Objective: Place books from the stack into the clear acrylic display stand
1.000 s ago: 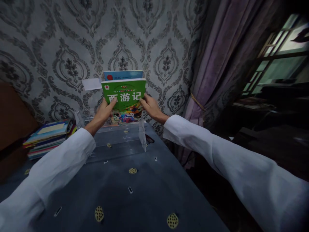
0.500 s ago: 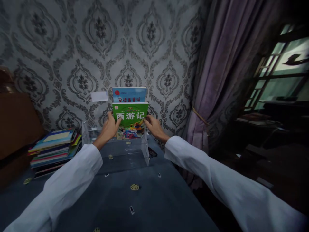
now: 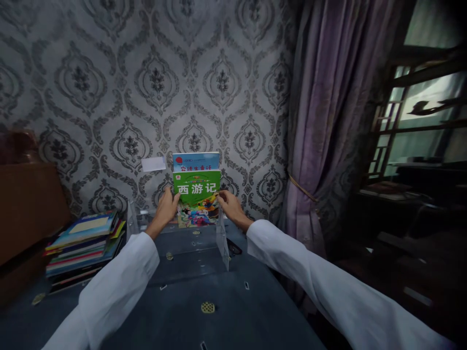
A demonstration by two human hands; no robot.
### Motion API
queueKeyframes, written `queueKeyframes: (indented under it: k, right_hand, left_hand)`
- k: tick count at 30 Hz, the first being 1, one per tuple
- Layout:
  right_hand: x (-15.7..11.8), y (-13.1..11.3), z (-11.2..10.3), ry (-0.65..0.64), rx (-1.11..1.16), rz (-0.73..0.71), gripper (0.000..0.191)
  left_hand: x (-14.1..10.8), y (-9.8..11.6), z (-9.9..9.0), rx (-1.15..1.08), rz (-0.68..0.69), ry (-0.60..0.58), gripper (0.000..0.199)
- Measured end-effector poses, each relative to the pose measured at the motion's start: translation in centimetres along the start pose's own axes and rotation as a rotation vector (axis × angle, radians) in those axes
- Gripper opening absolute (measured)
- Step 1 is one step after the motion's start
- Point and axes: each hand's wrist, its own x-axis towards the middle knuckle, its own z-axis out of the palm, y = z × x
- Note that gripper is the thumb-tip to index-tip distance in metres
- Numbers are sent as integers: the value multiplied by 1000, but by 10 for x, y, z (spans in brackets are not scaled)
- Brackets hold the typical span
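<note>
A green picture book with white lettering stands upright between my two hands. My left hand grips its left edge, and my right hand pinches its right edge. Behind it rises a blue book, its lower part hidden by the green cover. Both are at a clear plastic rack, whose side panels show to the left and right. Whether the green book's bottom rests on the rack I cannot tell.
A pile of books lies left of the rack on the dark blue tabletop. A dark object sits just right of the rack. Behind is the patterned wall with a white paper; a purple curtain hangs to the right.
The view has tilted up and shifted slightly, so things appear lower. The green book now sits a little lower against the blue one, still held by both hands.
</note>
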Motion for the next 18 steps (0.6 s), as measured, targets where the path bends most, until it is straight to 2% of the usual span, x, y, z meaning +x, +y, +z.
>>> queueKeyframes:
  k: [4, 12, 18]
  right_hand:
    - [6, 1, -1, 43, 17, 16, 31]
    - [28, -4, 7, 64, 144, 11, 36]
    - [32, -3, 17, 85, 284, 63, 35]
  left_hand:
    - [6, 3, -3, 149, 26, -55, 26]
    - [14, 5, -7, 266, -10, -153, 33]
    - [14, 10, -9, 330, -47, -192, 34]
